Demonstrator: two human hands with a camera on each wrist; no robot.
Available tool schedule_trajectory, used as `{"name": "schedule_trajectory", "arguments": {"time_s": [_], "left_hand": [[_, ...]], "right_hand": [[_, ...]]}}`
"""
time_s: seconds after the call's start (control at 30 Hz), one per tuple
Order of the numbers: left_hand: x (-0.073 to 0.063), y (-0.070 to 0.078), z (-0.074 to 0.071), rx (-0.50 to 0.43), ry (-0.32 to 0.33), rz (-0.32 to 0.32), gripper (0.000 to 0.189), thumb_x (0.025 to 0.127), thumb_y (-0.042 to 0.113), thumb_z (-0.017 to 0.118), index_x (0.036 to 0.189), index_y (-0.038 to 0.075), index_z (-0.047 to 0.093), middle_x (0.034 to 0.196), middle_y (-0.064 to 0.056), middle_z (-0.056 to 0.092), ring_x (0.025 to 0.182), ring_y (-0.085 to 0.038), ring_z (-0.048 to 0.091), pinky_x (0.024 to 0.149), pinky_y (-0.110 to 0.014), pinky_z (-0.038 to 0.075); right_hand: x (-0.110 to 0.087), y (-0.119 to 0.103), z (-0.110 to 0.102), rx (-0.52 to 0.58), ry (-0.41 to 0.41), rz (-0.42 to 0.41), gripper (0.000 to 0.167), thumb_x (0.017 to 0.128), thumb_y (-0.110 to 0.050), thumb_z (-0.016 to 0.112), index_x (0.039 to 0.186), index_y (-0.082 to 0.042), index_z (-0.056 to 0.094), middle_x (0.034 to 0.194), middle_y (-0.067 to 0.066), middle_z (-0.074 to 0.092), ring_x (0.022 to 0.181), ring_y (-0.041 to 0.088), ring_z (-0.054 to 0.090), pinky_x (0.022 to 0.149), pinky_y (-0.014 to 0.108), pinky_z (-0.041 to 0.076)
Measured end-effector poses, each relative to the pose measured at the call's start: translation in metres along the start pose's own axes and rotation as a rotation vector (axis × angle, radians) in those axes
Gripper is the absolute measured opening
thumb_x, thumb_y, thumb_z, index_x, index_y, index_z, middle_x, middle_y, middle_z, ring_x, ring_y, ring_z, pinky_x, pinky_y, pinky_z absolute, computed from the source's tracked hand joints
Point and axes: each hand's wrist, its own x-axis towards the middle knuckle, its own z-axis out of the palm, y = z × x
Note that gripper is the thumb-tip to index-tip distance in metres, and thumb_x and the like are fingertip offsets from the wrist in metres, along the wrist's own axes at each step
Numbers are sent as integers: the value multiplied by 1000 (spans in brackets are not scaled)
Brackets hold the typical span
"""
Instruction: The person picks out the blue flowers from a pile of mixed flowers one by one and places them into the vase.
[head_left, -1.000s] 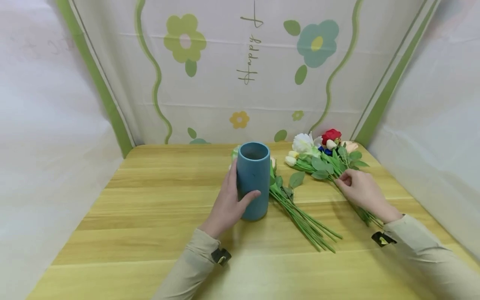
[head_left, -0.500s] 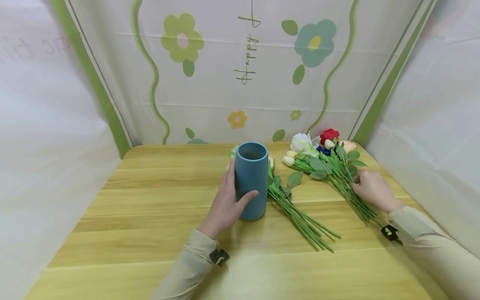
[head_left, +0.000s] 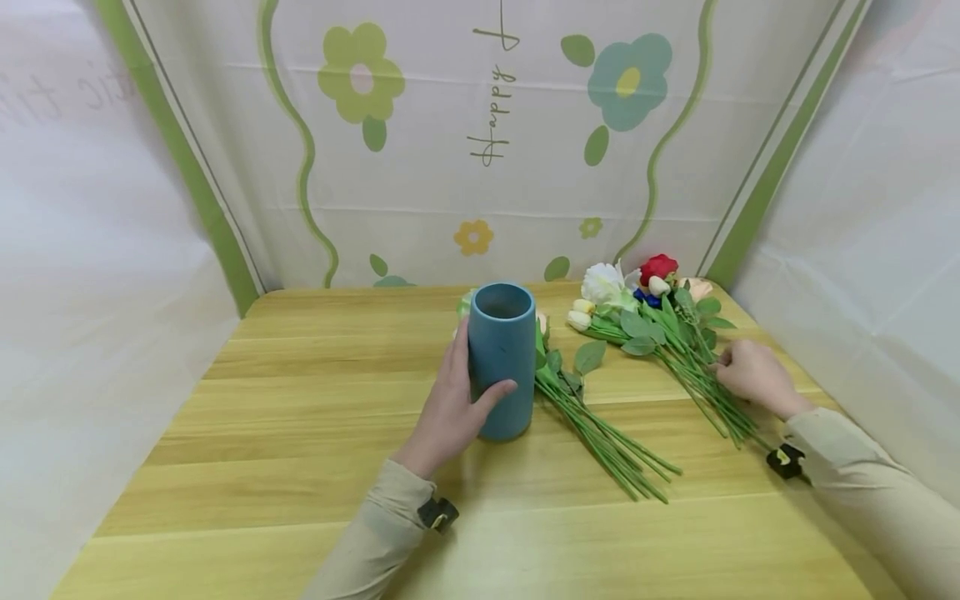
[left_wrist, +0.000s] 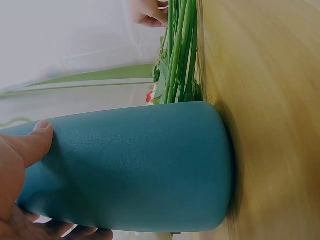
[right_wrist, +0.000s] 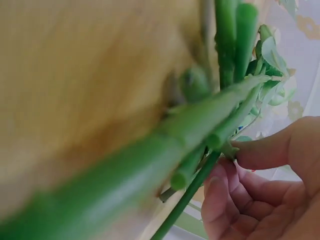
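A blue vase (head_left: pixel 502 362) stands upright on the table. My left hand (head_left: pixel 446 408) grips its left side, with the thumb (left_wrist: pixel 37 140) across the front in the left wrist view. At the right, my right hand (head_left: pixel 759 379) is at the outer edge of a bundle of artificial flowers (head_left: pixel 693 379). In the right wrist view, the thumb (right_wrist: pixel 265 150) and curled fingers pinch a green stem (right_wrist: pixel 229 151) among several others. The bundle's heads are white, red, blue and peach. Which flower the pinched stem bears cannot be told.
A second bundle of artificial flowers (head_left: pixel 600 437) lies just right of the vase, its heads partly hidden behind it. The wooden table (head_left: pixel 300 467) ends at a printed curtain (head_left: pixel 420 183) at the back. White sheets (head_left: pixel 862 233) hang at both sides.
My right hand has moved right, from above the stems to the bundle's outer edge, and some stems there have shifted. The left hand keeps its hold on the vase.
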Motion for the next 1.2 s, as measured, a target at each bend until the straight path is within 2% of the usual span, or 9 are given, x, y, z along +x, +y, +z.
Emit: {"name": "schedule_trajectory", "arguments": {"time_s": [0.13, 0.27, 0.37, 0.43, 0.63, 0.87, 1.2], "left_hand": [[0, 0, 0, -2, -2, 0, 100, 92, 37, 69, 158, 26, -5, 160, -7, 16, 142, -25, 24, 110, -52, 28], [-1, 1, -1, -11, -1, 2, 100, 92, 37, 70, 158, 26, -4, 160, -8, 16, 142, -26, 25, 109, -53, 29], [-1, 3, -1, -10, 2, 9, 100, 92, 37, 70, 158, 25, -4, 160, -8, 17, 142, -26, 25, 109, -53, 29], [0, 3, -1, -11, 3, 11, 100, 92, 36, 70, 158, 26, -4, 160, -7, 16, 142, -25, 24, 110, -53, 28], [0, 2, -1, -11, 4, 10, 99, 92, 34, 70, 158, 26, -4, 160, -7, 16, 142, -24, 25, 110, -52, 28], [-1, 2, 0, -10, 2, 9, 99, 93, 34, 70, 158, 25, -4, 160, -7, 16, 142, -25, 25, 110, -52, 28], [-1, 1, 0, -16, 5, 15, 99, 93, 34, 70, 158, 25, -3, 160, -6, 16, 142, -24, 24, 110, -52, 28]], "right_hand": [[-4, -4, -2, 43, 48, -7, 46, 92, -8, 60, 54, -15, 36, 47, -6, 25, 42, 10, 23, 42, 25, 25], [-7, -7, -4, 63, 114, -16, 34, 91, -6, 60, 59, -7, 51, 50, -4, 38, 45, 14, 32, 47, 29, 30], [-8, -8, -7, 73, 152, -10, 20, 91, -6, 61, 73, 1, 66, 58, -1, 55, 49, 17, 43, 49, 32, 36], [-9, -8, -8, 88, 157, 3, 17, 92, -6, 62, 81, 6, 69, 61, 2, 60, 50, 17, 46, 48, 32, 38], [-14, -9, -12, 134, 137, 49, 25, 99, -12, 57, 93, 11, 64, 57, 5, 56, 45, 15, 42, 42, 31, 37], [-19, -13, -15, 131, 219, 68, 27, 100, -15, 57, 95, 12, 62, 71, 11, 61, 52, 20, 48, 45, 33, 40], [-25, -17, -17, 115, 244, 65, 29, 99, -15, 59, 99, 13, 60, 77, 17, 62, 56, 22, 52, 48, 34, 42]]}}
